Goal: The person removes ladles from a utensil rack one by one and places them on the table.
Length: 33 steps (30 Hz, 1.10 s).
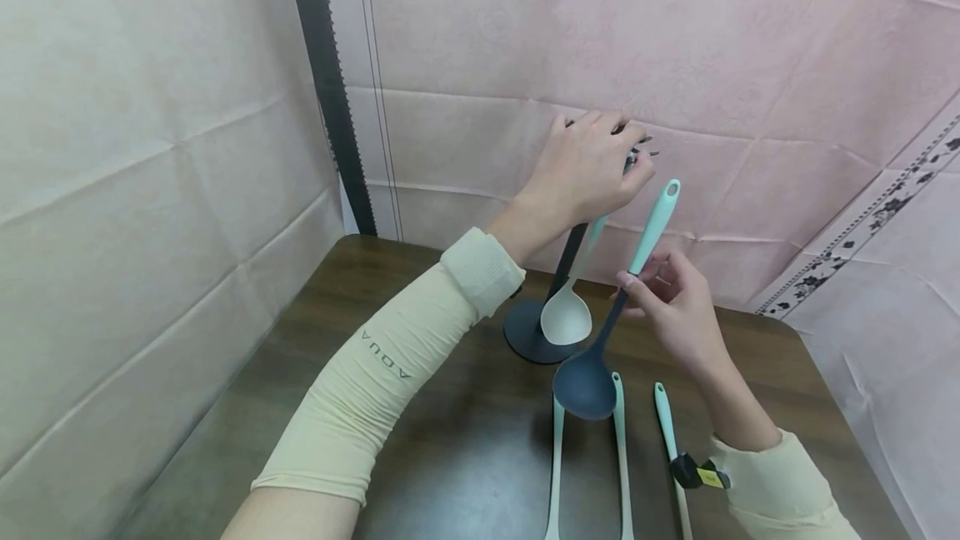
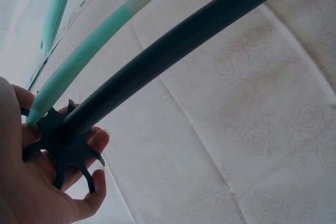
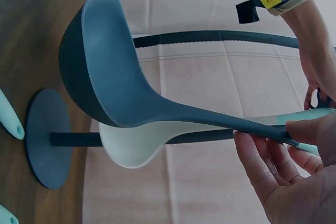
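Note:
My left hand (image 1: 588, 161) is on top of a dark utensil stand, its fingers curled round the ring of hooks (image 2: 68, 153). From that ring hangs a white ladle (image 1: 566, 319) with a mint handle, in front of the stand's post (image 2: 173, 51). My right hand (image 1: 682, 311) pinches a dark blue-grey ladle (image 1: 585, 386) between thumb and fingers, on the neck just below its mint handle (image 1: 656, 223). This ladle is held upright, bowl down, to the right of the stand. In the right wrist view its bowl (image 3: 113, 61) partly covers the white ladle.
The stand's round base (image 1: 521, 336) rests near the back of the brown wooden table (image 1: 300, 407). Several mint-handled utensils lie on the tabletop, among them a left one (image 1: 557, 473), a middle one (image 1: 621, 448) and a right one (image 1: 664, 415). Cloth-covered walls (image 1: 465, 40) surround the table.

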Each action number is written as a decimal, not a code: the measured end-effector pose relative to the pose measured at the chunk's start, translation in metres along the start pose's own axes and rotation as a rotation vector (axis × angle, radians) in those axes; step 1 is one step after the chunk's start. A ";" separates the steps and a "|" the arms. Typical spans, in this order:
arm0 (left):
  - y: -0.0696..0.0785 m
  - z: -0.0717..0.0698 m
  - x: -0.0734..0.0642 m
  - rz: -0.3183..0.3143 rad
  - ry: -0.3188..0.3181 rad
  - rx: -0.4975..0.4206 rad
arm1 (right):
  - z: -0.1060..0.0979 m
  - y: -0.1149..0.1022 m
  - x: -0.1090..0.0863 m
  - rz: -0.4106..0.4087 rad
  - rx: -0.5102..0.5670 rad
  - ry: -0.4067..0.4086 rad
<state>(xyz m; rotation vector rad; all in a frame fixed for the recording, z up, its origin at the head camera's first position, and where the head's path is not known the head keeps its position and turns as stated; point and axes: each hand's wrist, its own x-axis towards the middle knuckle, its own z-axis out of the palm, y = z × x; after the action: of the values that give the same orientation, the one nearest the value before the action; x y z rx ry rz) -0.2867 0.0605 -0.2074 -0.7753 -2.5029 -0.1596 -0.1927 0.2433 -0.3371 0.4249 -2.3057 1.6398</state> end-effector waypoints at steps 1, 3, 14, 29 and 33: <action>0.000 0.000 0.000 0.000 0.000 0.001 | 0.001 0.001 -0.001 0.009 0.001 -0.002; 0.000 0.000 0.000 0.000 -0.001 0.002 | 0.003 0.002 -0.003 0.018 0.002 -0.007; -0.001 0.001 -0.001 0.005 0.021 0.002 | 0.015 0.017 -0.013 0.023 -0.031 -0.066; -0.001 0.001 -0.001 0.011 0.031 -0.004 | 0.033 0.036 -0.023 0.093 0.010 -0.148; -0.001 0.001 0.000 0.008 0.031 -0.004 | 0.038 0.040 -0.026 0.118 0.025 -0.170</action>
<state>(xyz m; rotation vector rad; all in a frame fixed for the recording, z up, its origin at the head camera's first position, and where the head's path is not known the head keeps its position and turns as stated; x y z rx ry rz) -0.2876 0.0599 -0.2087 -0.7786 -2.4704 -0.1721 -0.1868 0.2220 -0.3935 0.4576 -2.4791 1.7509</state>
